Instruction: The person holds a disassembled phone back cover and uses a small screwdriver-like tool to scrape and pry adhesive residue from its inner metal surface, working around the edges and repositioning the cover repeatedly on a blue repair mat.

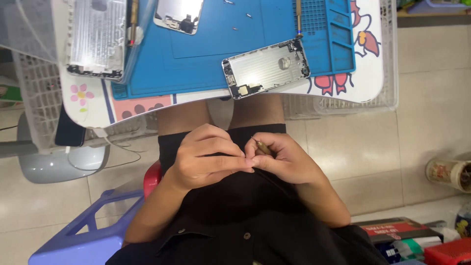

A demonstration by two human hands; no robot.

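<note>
Both hands meet over my lap, below the table edge. My right hand (284, 159) is closed around a small brass-coloured screwdriver (261, 145), its tip pointing up and left. My left hand (208, 154) pinches its fingertips together right against the right hand's fingers; whatever it pinches is too small to see. On the blue work mat (206, 44) above lies an opened silver phone housing (267, 67), inside facing up, partly over the mat's front edge.
A second phone shell (97, 37) lies at the table's left, and a phone part (179, 14) sits at the mat's top. Another screwdriver (298, 17) rests on the mat. A purple plastic stool (83, 235) stands lower left. Boxes (407, 235) and a jar (449, 174) sit on the tiled floor, right.
</note>
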